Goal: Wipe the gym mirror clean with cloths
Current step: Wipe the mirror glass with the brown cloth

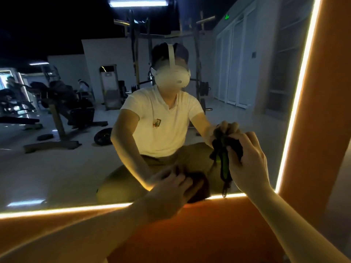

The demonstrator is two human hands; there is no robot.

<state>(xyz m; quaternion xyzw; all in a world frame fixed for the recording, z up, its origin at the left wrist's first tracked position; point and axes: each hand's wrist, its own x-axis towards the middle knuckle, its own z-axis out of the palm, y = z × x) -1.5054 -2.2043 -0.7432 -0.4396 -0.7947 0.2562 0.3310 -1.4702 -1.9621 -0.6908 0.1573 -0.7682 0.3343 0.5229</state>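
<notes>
I am laying my left hand (171, 188) flat on a dark cloth (198, 186) and pressing it against the mirror (57, 168), low down, just above the bottom edge. My fingers are lying spread and fairly straight over the cloth, not closing around it, though this part is blurred. I am holding my right hand (247, 164) higher and further right, near the mirror's lower right corner. Its fingers are curling tightly around a black and green cloth (224, 164), bunched at the top against the glass. The cloth's loose end is hanging down almost to the light strip (76, 209) that is glowing along the mirror's bottom and right edges. An orange wall (209, 234) is framing the mirror below and to the right. The glass is reflecting gym machines (62, 103).
</notes>
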